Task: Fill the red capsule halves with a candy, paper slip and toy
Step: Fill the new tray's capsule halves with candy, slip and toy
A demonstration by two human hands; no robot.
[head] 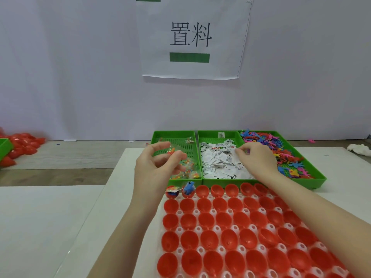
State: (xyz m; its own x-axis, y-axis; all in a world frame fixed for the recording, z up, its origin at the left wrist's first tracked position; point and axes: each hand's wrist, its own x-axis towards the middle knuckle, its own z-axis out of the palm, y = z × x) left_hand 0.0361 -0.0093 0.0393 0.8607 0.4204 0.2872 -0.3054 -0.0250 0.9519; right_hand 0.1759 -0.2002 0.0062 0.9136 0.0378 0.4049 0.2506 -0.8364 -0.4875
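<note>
Red capsule halves [224,233] sit open side up in rows on a clear holder [217,229] right in front of me, on a white mat [104,227]. Two halves in the far left corner are filled: one [172,192] holds a candy packet and a slip, and the next one [188,190] has a blue toy [189,187] sticking up out of it. Every other half I can see holds nothing.

Beyond the holder stand three green trays side by side. My left hand [154,167] is raised over the near end of the left tray [174,137], with thumb and fingers pinching a clear candy packet [173,150]; more candy packets [187,169] lie in that tray below it. My right hand [256,159] reaches over the middle tray [210,134], its fingertips down on the heap of paper slips [218,161]. Something small and purple shows between those fingers, but I cannot tell whether they are closed on a slip. The right tray [319,177] is full of little colourful toys [281,151].

Off to my left, loose red capsule pieces [22,145] are piled on the wooden table [70,157]. A paper sign [190,37] hangs on the wall ahead.
</note>
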